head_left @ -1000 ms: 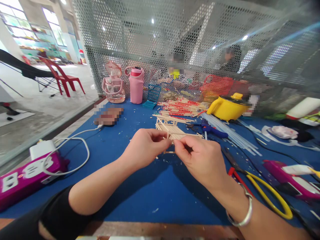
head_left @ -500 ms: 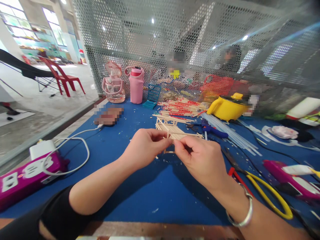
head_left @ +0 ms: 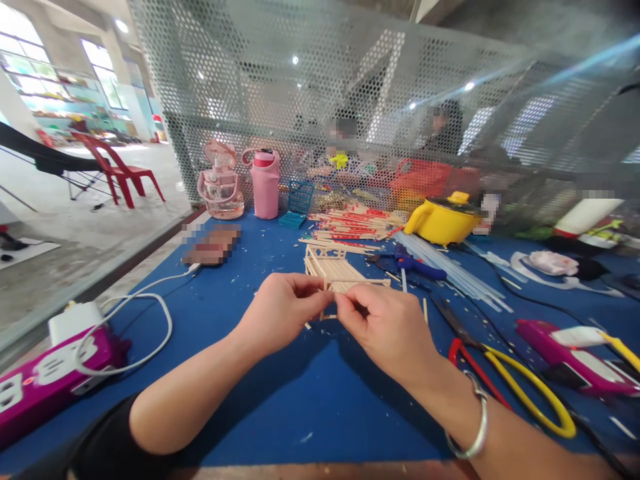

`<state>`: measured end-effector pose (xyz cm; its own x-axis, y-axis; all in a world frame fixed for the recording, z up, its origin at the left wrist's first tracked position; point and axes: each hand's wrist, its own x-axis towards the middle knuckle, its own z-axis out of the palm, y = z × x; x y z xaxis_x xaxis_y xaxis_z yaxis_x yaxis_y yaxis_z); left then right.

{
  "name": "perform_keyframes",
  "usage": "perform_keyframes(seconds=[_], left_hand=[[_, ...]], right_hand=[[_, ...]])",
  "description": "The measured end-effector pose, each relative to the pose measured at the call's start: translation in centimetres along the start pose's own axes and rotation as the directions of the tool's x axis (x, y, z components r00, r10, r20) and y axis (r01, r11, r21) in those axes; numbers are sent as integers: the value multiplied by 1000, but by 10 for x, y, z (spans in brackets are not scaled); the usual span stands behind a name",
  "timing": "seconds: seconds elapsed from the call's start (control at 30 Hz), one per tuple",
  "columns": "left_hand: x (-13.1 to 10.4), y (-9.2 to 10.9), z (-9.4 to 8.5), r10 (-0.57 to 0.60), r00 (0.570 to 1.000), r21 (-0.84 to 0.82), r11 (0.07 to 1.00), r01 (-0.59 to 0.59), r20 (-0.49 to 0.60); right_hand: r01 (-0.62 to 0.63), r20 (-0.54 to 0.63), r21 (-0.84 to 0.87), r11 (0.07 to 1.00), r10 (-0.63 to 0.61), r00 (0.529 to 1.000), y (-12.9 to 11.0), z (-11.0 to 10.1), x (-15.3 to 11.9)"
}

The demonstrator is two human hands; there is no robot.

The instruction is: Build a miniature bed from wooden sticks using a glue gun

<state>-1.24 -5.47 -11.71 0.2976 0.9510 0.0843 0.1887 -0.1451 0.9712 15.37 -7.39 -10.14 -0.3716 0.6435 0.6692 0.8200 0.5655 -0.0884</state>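
Observation:
A small model built of thin wooden sticks [head_left: 340, 268] stands on the blue table in front of me, its near side partly hidden by my fingers. My left hand [head_left: 283, 305] pinches the model's near corner between thumb and fingers. Close beside it, my right hand [head_left: 383, 320] is closed, thumb against fingertips, at the same corner; whatever it pinches is hidden. Behind the model lies a pile of red-tipped wooden sticks [head_left: 353, 221]. A blue glue gun [head_left: 417, 262] rests to the right, near several clear glue sticks [head_left: 457, 275].
Pliers with red and yellow handles [head_left: 530, 383] lie by my right forearm. A yellow pot [head_left: 445, 221], two pink bottles [head_left: 265, 187] and a blue rack [head_left: 297, 205] stand along the perforated screen [head_left: 280, 87]. Purple power strips [head_left: 60, 373] sit at both sides; a phone [head_left: 213, 245] is charging.
The camera view has shifted a little, so the table items appear slightly lower and further left. Both hands stay closed at the model's near corner.

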Motion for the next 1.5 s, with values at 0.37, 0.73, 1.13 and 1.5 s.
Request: perform_keyframes(seconds=[0.37,0.73,1.13,1.5], left_hand=[[-2,4,4,-50,999,-37,998,50,-1],[0,5,3,-75,996,-55,996,73,-48],[4,12,-5,-119,989,-252,963,94,-88],[0,18,-12,-140,984,-332,938,96,-113]], right_hand=[[1,18,30,1000,-1,1000,1,1,-4],[-2,-50,94,996,6,999,6,-3,-3],[-279,-327,245,928,350,878,43,-30,1],[-176,245,-107,978,198,949,134,9,-23]])
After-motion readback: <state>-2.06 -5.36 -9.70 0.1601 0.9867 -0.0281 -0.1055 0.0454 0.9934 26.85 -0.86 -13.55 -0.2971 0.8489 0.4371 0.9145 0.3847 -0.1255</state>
